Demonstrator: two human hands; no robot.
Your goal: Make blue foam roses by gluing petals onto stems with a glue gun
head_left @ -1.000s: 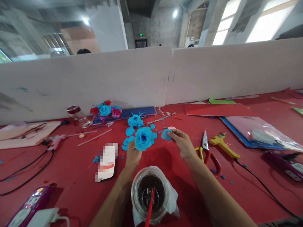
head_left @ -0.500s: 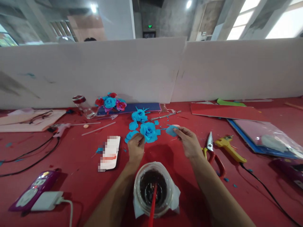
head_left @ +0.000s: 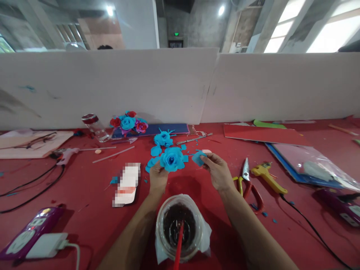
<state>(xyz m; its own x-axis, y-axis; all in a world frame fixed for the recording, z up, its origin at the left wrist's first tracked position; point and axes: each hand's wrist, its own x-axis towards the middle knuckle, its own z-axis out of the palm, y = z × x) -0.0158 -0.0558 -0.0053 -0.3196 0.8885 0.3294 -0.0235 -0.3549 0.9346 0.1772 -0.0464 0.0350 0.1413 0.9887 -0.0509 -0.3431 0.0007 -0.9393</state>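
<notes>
Petal [head_left: 197, 159], blue, pinched in right fingers [head_left: 208, 161], sits just right of and apart from blue flower [head_left: 172, 160] over counter [head_left: 92, 187]; left fingers [head_left: 156, 168] seem closed on flower's base, grip partly hidden by the bloom.

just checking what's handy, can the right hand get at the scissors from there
Probably yes: the scissors lie to the right of the right hand, with nothing seen blocking the way. That hand is pinching a blue petal, though, so it would likely have to put that down first.
</notes>
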